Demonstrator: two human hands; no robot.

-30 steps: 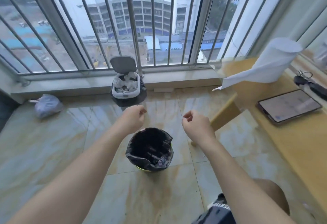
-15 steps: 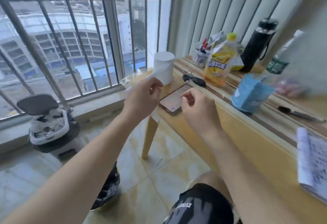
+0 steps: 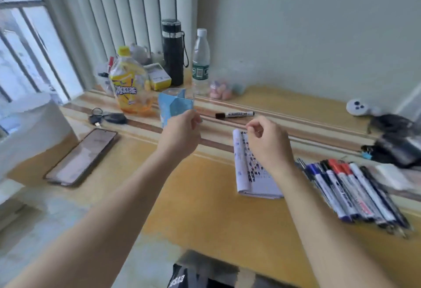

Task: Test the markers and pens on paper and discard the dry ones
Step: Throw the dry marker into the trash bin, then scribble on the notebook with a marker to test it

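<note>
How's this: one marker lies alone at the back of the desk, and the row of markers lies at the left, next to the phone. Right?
Not quite. The head view shows the row of markers at the right of the desk, next to the notepad; the phone lies at the left. One marker does lie alone at the back.
</note>
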